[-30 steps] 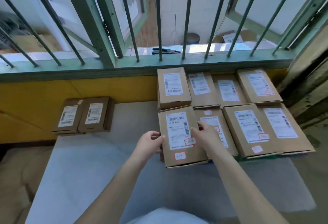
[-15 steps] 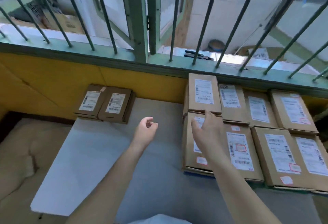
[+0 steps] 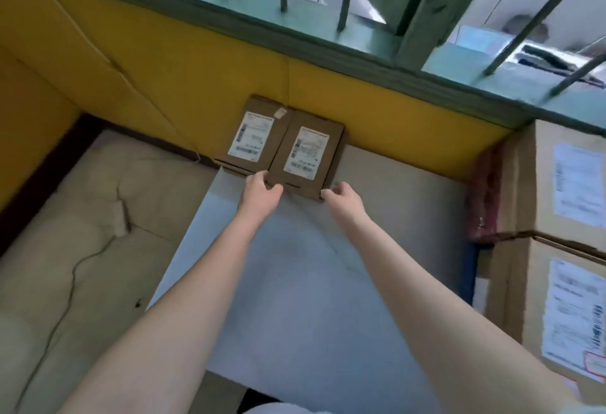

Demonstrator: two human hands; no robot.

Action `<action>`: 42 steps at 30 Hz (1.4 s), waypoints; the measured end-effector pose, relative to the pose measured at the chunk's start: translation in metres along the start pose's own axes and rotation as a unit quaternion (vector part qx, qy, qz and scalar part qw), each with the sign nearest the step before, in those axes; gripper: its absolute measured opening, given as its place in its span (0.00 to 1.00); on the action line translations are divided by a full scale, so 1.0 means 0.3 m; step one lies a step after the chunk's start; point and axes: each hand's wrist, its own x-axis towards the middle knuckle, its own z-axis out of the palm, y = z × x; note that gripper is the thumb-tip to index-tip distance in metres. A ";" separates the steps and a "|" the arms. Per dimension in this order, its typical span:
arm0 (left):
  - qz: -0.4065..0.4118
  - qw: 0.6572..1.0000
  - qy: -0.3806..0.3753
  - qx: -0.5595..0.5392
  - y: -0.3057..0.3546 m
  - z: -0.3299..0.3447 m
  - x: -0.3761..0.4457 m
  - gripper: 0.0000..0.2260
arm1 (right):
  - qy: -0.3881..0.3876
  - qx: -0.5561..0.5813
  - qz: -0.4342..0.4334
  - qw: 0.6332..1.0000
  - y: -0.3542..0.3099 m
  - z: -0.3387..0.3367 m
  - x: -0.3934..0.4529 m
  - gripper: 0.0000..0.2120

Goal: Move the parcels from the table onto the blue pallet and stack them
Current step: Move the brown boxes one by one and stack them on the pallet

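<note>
At the far edge of the bench (image 3: 295, 282), against the yellow wall, both hands' fingers grasp the near corners of the right parcel (image 3: 306, 154); lifted from those corners alone, it could tip, or drag the touching left parcel (image 3: 251, 135).

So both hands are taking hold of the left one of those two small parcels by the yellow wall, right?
Not quite. In the head view the left hand and the right hand are at the near corners of the right parcel; the left parcel beside it is not the one being taken.
</note>
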 end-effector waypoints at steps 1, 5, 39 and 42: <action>0.000 1.000 -0.012 0.004 -0.008 0.006 0.025 0.27 | 0.000 0.014 0.014 1.000 0.005 0.027 0.030 0.26; -0.012 0.999 -0.039 -0.003 -0.030 0.040 0.072 0.28 | 0.006 0.098 0.067 0.993 0.039 0.079 0.125 0.24; 0.212 0.892 -0.021 -0.399 0.617 0.646 -1.011 0.09 | 0.186 0.439 -0.158 0.865 0.421 -1.036 -0.697 0.09; 0.213 0.897 -0.062 -0.383 0.669 0.818 -1.151 0.09 | 0.201 0.439 -0.160 0.861 0.586 -1.213 -0.786 0.06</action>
